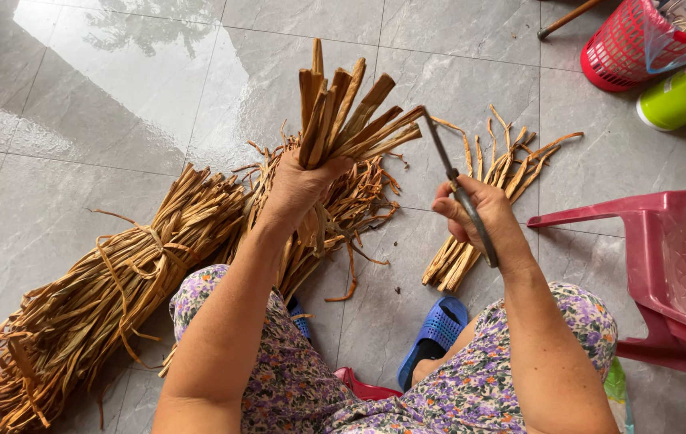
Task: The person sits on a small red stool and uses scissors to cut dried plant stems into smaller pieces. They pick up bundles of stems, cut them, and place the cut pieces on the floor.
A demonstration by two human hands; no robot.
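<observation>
The left hand (299, 189) is raised over the tiled floor (78, 120), its grip clamped around a fistful of dried brown leaf strips (347, 112) that stand upright and fan out above the fingers. The right hand (479, 217) sits to the right, well apart from the left, its grip closed on the handle of a thin metal blade (455, 181). The blade slants up and to the left, and its tip meets the rightmost strips of the held bunch.

Below the left hand, a loose heap of the same dried strips (359, 201) lies on the floor. To its left lies a large tied bundle (102, 297), bound across the middle with a twisted strip. To the right, just beyond the right hand, a small pile of cut strips (496, 185) lies spread on the tiles.

A blue sandal (435, 333) shows near the person's floral-patterned knees. A pink plastic chair (672, 273) stands at the right edge. In the far right corner are a red basket (624, 44) and a green container (680, 96).
</observation>
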